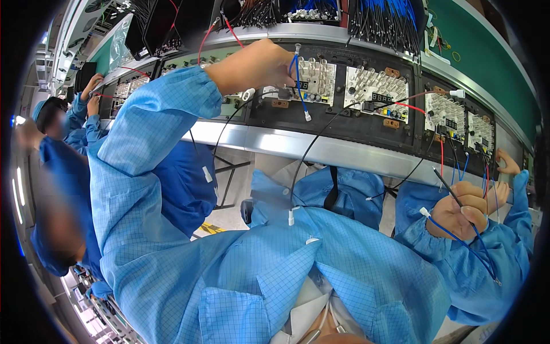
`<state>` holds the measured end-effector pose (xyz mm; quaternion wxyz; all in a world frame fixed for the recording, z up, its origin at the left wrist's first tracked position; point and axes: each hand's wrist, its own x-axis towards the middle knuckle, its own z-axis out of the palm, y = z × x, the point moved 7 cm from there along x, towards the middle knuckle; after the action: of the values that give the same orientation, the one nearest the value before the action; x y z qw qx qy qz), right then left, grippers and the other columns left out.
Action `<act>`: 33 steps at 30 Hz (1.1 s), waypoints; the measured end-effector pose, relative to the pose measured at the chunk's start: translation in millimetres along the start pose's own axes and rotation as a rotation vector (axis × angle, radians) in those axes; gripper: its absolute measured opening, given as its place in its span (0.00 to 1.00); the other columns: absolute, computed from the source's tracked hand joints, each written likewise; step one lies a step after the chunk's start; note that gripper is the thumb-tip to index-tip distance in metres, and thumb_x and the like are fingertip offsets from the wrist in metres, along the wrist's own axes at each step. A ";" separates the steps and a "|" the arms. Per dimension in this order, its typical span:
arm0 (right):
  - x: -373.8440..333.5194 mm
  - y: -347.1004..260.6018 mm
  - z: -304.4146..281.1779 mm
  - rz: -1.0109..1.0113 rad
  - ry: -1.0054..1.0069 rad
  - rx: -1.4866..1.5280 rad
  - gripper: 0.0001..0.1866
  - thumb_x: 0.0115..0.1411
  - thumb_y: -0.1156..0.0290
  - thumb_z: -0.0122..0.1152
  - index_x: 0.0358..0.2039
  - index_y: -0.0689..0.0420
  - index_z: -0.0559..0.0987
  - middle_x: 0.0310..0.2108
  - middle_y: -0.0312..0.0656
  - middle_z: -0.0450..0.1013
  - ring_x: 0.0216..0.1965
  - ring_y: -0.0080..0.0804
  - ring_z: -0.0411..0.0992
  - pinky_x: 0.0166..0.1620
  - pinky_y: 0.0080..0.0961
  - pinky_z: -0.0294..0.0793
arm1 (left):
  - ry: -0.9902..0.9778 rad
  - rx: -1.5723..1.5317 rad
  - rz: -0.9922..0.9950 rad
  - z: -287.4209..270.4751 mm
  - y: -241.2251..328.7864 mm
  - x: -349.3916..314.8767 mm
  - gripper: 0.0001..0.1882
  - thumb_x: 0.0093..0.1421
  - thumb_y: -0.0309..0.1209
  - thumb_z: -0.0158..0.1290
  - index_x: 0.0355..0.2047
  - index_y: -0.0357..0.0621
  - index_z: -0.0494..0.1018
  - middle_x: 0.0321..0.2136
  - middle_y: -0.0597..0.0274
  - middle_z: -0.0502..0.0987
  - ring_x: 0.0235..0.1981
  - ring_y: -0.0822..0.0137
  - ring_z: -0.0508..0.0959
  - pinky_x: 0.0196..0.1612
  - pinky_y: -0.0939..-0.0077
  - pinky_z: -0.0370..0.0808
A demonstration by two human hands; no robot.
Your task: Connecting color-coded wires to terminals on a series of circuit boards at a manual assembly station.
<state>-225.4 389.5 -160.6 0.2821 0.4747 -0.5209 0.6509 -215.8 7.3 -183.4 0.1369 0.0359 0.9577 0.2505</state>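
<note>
My left hand point(258, 66) reaches over the dark fixture strip, its fingers closed in a pinch on a short blue wire point(302, 94). One end of that wire points up, and a white connector hangs at the other. Just beneath the fingers lies a white circuit board point(321, 80) with clear upright parts and a small display. My right hand point(461, 209), lower and to the right, is closed round a thin black rod-like tool point(448, 187). Blue wires point(455, 234) with a white connector also hang from this hand; their exact hold is hidden.
Another white board point(378, 92) sits to the right, with red and black wires across it. Bundles of black and blue wires point(384, 26) fill bins behind. A co-worker's hand point(506, 163) is at the far right; another co-worker's hands point(91, 94) are at the left.
</note>
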 end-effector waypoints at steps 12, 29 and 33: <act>28.5 23.7 51.3 0.523 -0.161 -0.374 0.07 0.62 0.78 0.46 0.35 0.62 0.74 0.31 0.47 0.74 0.29 0.31 0.74 0.34 0.23 0.71 | 0.021 0.127 0.282 -1.3 -1.0 -18.3 0.05 0.53 0.25 0.59 0.29 0.39 0.75 0.23 0.56 0.78 0.25 0.57 0.78 0.30 0.69 0.74; 42.9 72.2 53.2 0.915 -0.358 -0.334 0.10 0.64 0.71 0.51 0.41 0.64 0.75 0.33 0.44 0.78 0.37 0.25 0.76 0.41 0.18 0.71 | -0.081 0.137 0.374 1.6 6.3 -23.6 0.16 0.44 0.13 0.52 0.36 0.35 0.75 0.28 0.47 0.78 0.30 0.49 0.77 0.35 0.63 0.74; 32.7 107.6 61.2 0.982 -0.477 -0.282 0.12 0.63 0.69 0.53 0.41 0.63 0.76 0.33 0.42 0.78 0.36 0.23 0.76 0.35 0.16 0.72 | -0.020 0.178 0.377 -7.8 4.4 -29.1 0.23 0.45 0.10 0.50 0.43 0.39 0.75 0.36 0.49 0.79 0.33 0.52 0.80 0.37 0.65 0.76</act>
<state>-311.1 295.4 -174.5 -0.1186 0.2682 -0.8120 0.5046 -190.0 3.5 -167.6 0.0933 0.2288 0.9510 0.1857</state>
